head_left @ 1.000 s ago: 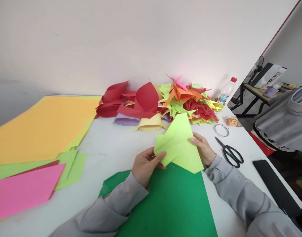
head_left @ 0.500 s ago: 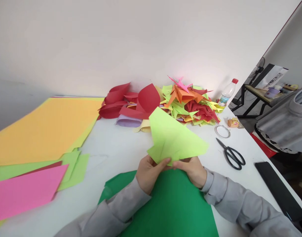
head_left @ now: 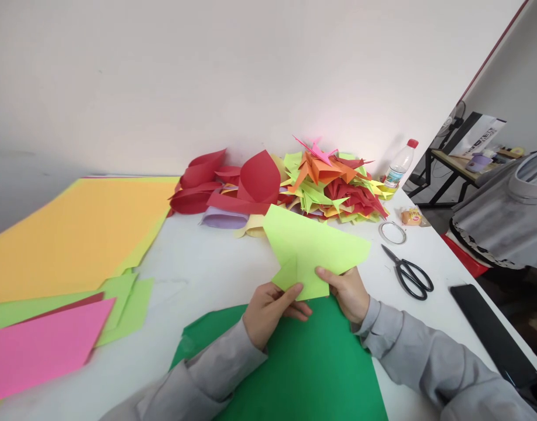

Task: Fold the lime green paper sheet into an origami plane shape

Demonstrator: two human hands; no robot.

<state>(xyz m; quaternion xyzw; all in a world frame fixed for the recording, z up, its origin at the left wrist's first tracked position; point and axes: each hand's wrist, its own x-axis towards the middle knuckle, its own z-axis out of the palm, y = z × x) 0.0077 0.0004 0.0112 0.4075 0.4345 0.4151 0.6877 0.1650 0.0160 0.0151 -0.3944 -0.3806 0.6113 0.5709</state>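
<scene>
A heap of folded paper shapes (head_left: 334, 181) lies just beyond, with scissors (head_left: 409, 273) and a tape ring (head_left: 392, 232) to the right. Over the dark green sheet (head_left: 295, 368), the left hand (head_left: 271, 307) and right hand (head_left: 347, 292) pinch the lime folded paper (head_left: 315, 248) at its near end. Its wide part runs left to right and its narrow end points near.

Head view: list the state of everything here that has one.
lime paper, partly folded, held above the green sheet
left hand, pinching the lime paper's lower edge
right hand, gripping the lime paper too
scissors, closed, flat on the table
water bottle, upright, red cap on
phone, screen dark, lying flat
tape roll, lying flat
</scene>
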